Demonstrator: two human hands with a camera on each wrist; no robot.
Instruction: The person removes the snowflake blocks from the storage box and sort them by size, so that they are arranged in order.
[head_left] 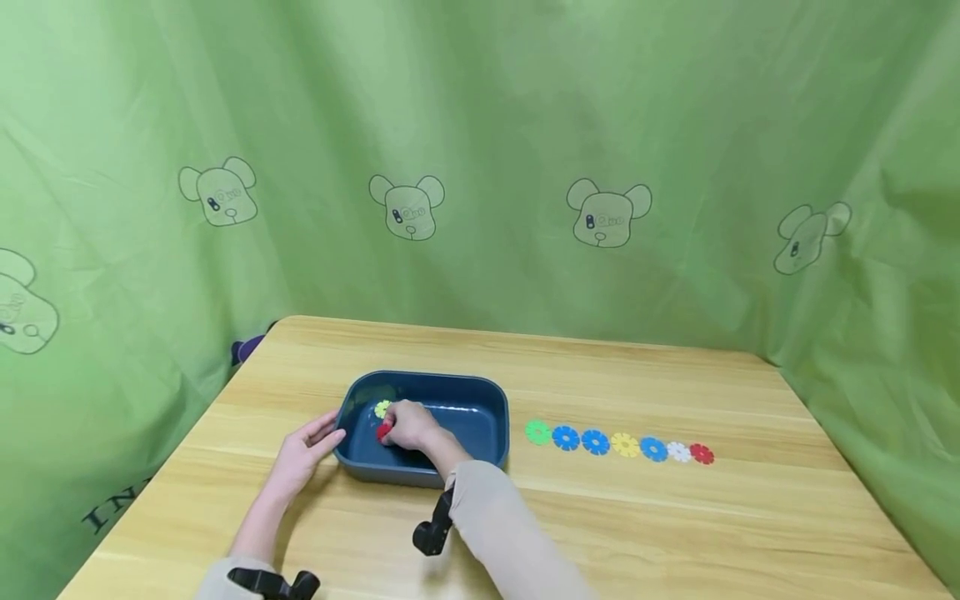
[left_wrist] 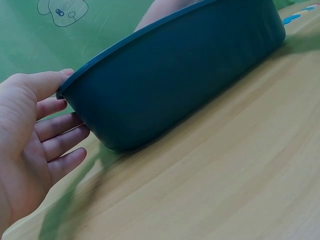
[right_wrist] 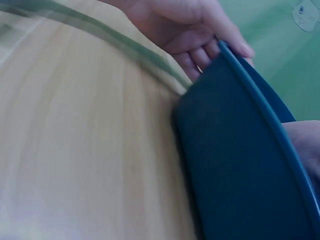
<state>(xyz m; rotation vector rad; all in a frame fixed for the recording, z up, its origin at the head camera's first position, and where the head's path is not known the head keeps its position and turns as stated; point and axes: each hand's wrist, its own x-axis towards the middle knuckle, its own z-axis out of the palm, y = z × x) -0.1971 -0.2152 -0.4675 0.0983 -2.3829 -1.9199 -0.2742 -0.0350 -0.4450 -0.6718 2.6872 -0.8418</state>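
A dark blue plastic basin [head_left: 420, 477] stands on the table's left half. My left hand [head_left: 298, 457] grips its left end; in the left wrist view the thumb of that hand [left_wrist: 25, 120] lies over the rim and the fingers are against the outer wall. Inside the basin, my right hand [head_left: 415, 427] pinches a red notched disc [head_left: 383, 432] near the floor. Just beyond it lies a yellow-green flower-shaped disc [head_left: 382, 408]. The right wrist view shows only part of the right hand [right_wrist: 305, 140] behind the basin wall, its fingertips hidden.
Right of the basin, a row of flower-shaped discs lies on the wooden table [head_left: 637, 533]: a green disc [head_left: 537, 432], several blue ones, a yellow disc [head_left: 624, 444], a white disc [head_left: 678, 452] and a red disc [head_left: 702, 453]. A green curtain [head_left: 502, 283] hangs behind.
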